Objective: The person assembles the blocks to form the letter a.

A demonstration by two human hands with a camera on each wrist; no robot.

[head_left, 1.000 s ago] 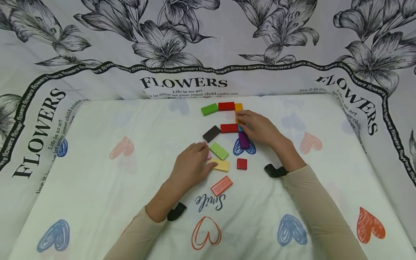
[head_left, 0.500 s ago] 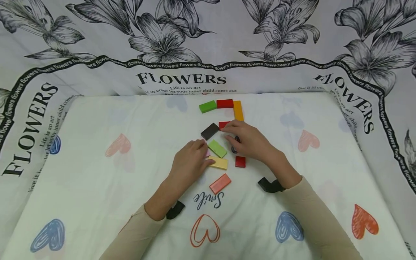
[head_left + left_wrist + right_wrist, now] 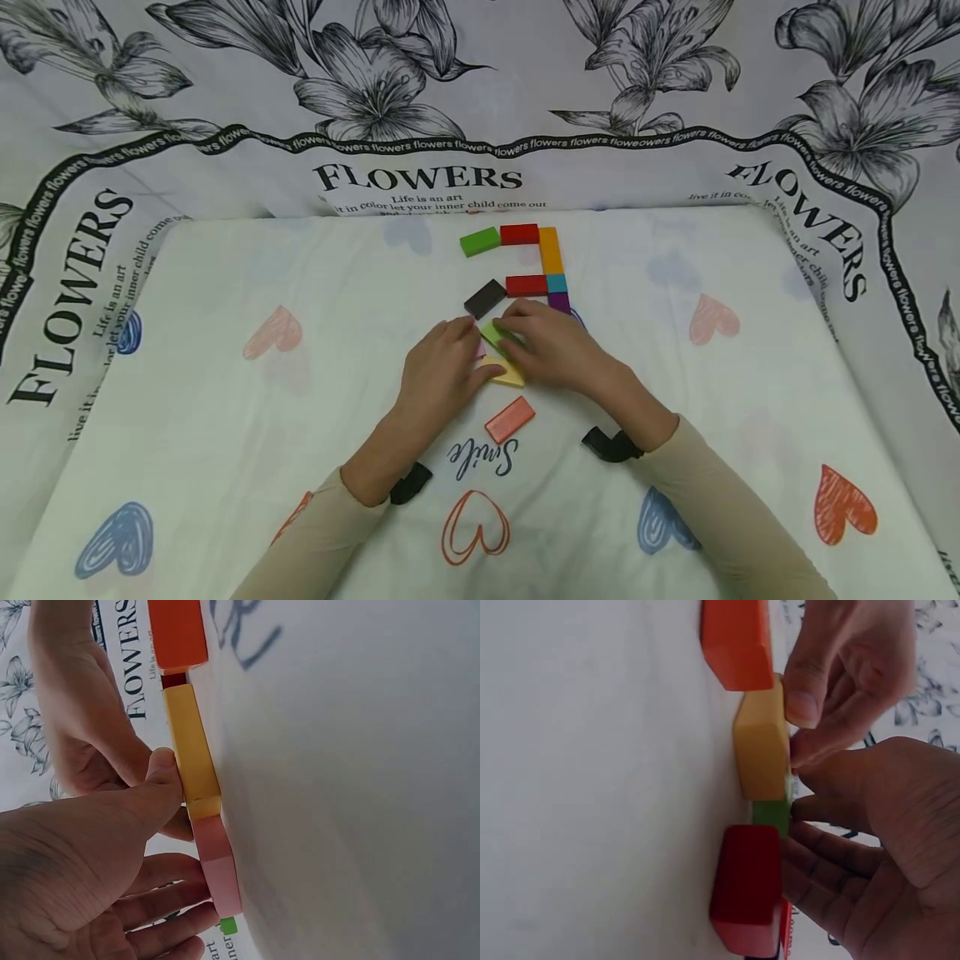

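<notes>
My left hand (image 3: 442, 367) rests at the pink block (image 3: 220, 870), its fingertips against that block and its thumb touching the yellow block (image 3: 193, 746). These two blocks lie end to end. My right hand (image 3: 558, 346) pinches the light green block (image 3: 492, 335) between thumb and fingers, close to my left hand. In the right wrist view a strip of green (image 3: 771, 816) shows beyond the yellow block. A small red block (image 3: 748, 889) stands near my right hand in that view; in the head view the hand hides it.
Behind the hands lie a dark grey block (image 3: 485, 298), a red block (image 3: 527, 286), a blue block (image 3: 556, 283), a purple block (image 3: 558, 302), an orange block (image 3: 551, 250), another red block (image 3: 520, 234) and a green block (image 3: 480, 242). A coral block (image 3: 510, 418) lies nearer.
My right hand has moved from the orange and purple blocks toward me and leftward, and now grips the light green block. My left hand has stayed at the pink and yellow blocks.
</notes>
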